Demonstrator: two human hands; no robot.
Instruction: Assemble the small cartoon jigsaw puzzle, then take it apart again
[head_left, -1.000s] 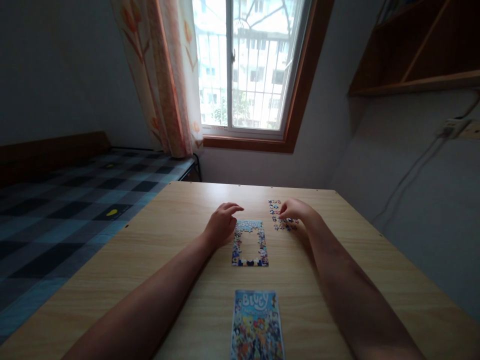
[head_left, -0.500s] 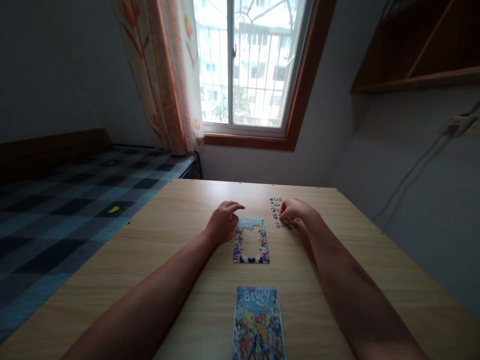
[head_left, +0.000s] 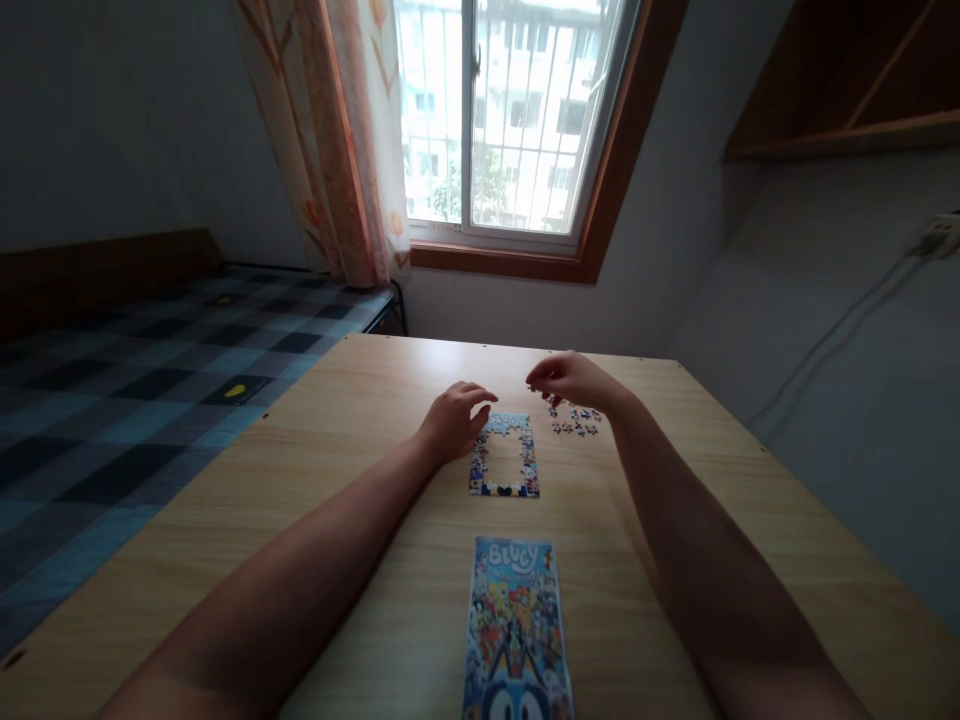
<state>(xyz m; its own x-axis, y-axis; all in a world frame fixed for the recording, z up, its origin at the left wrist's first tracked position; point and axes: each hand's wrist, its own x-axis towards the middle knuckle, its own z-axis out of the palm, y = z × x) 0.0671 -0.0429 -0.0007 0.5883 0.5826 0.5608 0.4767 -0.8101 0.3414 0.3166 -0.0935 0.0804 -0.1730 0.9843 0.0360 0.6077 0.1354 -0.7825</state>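
Note:
A small jigsaw frame (head_left: 504, 455), only its border assembled, lies in the middle of the wooden table (head_left: 360, 470). My left hand (head_left: 454, 420) rests at its top left corner, fingers curled loosely and apart. My right hand (head_left: 570, 378) is raised above the far end of the frame, fingers pinched together on a small puzzle piece. Several loose pieces (head_left: 574, 420) lie scattered just right of the frame. A colourful reference picture (head_left: 516, 628) lies flat nearer to me.
A bed with a blue checked cover (head_left: 150, 370) runs along the table's left edge. A window (head_left: 510, 120) with a curtain (head_left: 330, 150) is beyond the table. A wall with a cable (head_left: 840, 330) stands to the right, wooden shelves (head_left: 847, 90) above.
My right hand has lifted off the loose pieces and moved left toward the frame, pinched shut. The left hand stays at the frame's corner. The camera has tilted down a little.

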